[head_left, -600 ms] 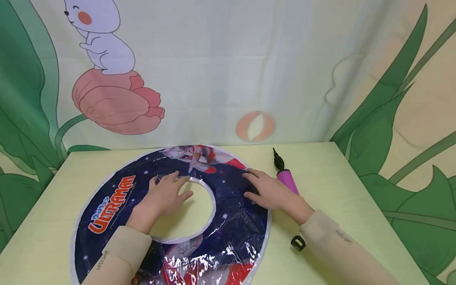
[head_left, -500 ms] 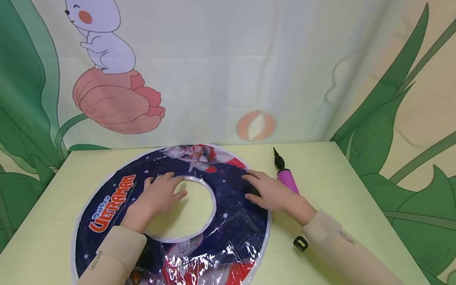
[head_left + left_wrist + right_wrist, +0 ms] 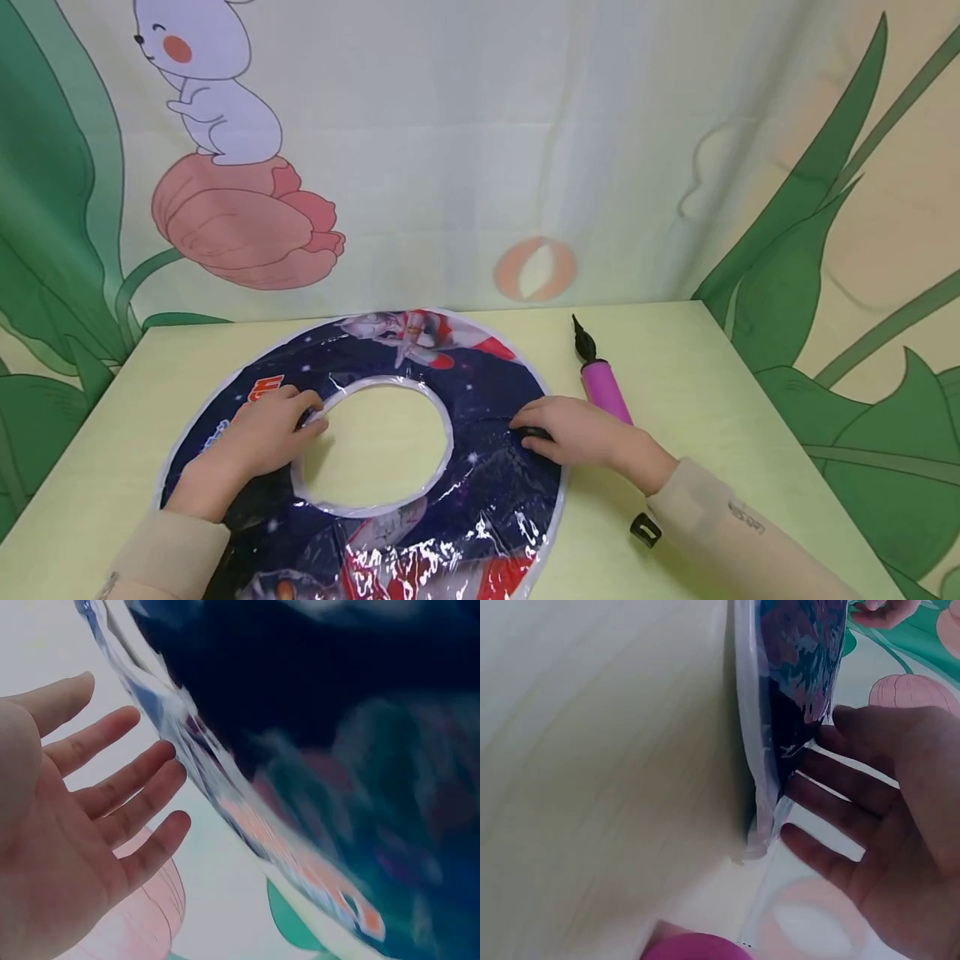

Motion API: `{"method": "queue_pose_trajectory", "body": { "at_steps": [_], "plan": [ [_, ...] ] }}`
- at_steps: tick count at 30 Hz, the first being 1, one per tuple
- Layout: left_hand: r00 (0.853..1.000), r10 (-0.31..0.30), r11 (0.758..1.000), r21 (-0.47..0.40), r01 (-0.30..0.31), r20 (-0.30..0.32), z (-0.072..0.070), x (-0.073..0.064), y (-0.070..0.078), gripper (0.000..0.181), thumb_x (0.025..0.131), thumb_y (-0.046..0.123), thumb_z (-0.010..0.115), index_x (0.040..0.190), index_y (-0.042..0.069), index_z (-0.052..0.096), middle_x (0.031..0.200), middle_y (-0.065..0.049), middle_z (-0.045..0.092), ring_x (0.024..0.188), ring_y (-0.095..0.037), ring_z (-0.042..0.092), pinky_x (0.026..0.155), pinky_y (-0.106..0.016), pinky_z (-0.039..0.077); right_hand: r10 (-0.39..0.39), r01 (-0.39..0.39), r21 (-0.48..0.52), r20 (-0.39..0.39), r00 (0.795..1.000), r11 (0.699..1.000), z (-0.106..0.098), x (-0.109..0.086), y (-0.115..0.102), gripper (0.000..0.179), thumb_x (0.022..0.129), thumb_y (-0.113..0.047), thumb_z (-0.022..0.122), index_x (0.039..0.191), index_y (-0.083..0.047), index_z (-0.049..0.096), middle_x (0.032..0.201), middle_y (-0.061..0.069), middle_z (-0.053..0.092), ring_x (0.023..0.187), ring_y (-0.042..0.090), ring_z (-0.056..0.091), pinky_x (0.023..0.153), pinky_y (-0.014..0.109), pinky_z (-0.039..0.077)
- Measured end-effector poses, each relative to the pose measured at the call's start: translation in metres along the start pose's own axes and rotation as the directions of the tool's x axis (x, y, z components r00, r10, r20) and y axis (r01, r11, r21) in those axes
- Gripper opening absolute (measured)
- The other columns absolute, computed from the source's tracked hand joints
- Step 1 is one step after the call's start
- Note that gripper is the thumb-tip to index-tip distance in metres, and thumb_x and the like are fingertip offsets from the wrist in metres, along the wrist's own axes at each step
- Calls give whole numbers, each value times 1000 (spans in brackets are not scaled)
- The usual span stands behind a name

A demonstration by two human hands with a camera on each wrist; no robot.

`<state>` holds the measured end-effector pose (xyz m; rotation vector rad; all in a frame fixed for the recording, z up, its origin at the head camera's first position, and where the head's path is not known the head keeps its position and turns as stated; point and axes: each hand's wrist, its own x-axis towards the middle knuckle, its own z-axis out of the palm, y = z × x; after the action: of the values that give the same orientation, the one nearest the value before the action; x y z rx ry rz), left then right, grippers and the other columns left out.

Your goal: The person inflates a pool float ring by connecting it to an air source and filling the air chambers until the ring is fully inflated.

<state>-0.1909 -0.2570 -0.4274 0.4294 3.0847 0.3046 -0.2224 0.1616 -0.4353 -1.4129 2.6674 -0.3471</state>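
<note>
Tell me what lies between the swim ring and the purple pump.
Pale tabletop separates the swim ring from the purple pump in the head view, with the right hand and wrist extending across part of it.

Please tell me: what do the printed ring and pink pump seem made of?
Printed ring: probably thin, glossy plastic film; it wrinkles and throws sharp glare. Pink pump: likely hard plastic, smooth; its even colour and straight sides suggest this.
</note>
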Motion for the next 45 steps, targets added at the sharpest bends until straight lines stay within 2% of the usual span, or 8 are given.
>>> {"method": "queue_pose_trajectory", "body": {
  "at_steps": [7,13,20,25,28,35,40,45],
  "plan": [
    [998,-25,999,-24,26,54,-5,-20,-29,29,91,31,65,111,10,64,110,-17,62,98,-38,59,83,-62,43,29,-30,4,135,990,1000,-4,-7,-2,46,93,-10,56,138,-3,50,138,8,52,128,22,46,104,37,36],
    [993,18,993,-119,-4,116,-8,-37,-50,24,89,11,59,113,5,62,106,-15,62,87,-27,58,78,-54,48,59,-60,0,211,976,998,-4,-11,-2,70,80,5,60,146,-7,39,146,7,43,133,24,40,105,40,35],
    [984,49,991,-129,-26,173,-6,-48,-73,47,70,-8,62,115,4,62,113,-20,58,100,-38,56,75,-55,47,53,-45,-39,232,971,998,-2,-13,1,85,74,11,65,149,-11,33,149,5,39,135,21,37,105,41,34],
    [976,16,997,-77,1,217,-7,-59,-90,62,60,-13,68,116,11,62,121,-24,51,108,-49,48,70,-69,41,56,-44,-56,235,971,997,-2,-16,0,99,72,9,72,153,-17,22,153,6,32,137,25,32,105,51,30],
    [977,64,995,-91,-46,202,-6,-67,-101,69,55,-15,68,119,8,61,126,-29,47,111,-54,45,72,-68,43,46,-23,-100,228,972,995,-2,-18,-3,104,72,4,77,154,-20,17,155,8,27,139,29,28,103,57,29],
    [968,132,973,-216,-85,214,-2,-82,-123,87,49,-18,67,132,1,51,137,-35,34,120,-58,35,88,-58,42,-34,84,-186,256,966,979,-4,-21,-9,106,73,-16,84,154,-24,16,158,8,17,142,31,20,102,54,33],
    [969,184,948,-291,-130,166,5,-89,-131,98,48,-20,66,139,12,47,141,-37,29,126,-57,29,94,-22,36,-87,135,-219,215,973,966,-3,-22,-5,101,72,-24,85,152,-24,25,154,8,25,138,29,27,99,47,38],
    [951,296,900,-358,-249,83,10,-98,-139,115,45,-24,60,149,19,35,150,-30,17,138,-4,-4,92,-1,10,-106,152,-233,197,975,961,-2,-20,-2,92,76,-30,83,151,-27,29,144,7,36,129,23,37,94,39,43]
  ]
}}
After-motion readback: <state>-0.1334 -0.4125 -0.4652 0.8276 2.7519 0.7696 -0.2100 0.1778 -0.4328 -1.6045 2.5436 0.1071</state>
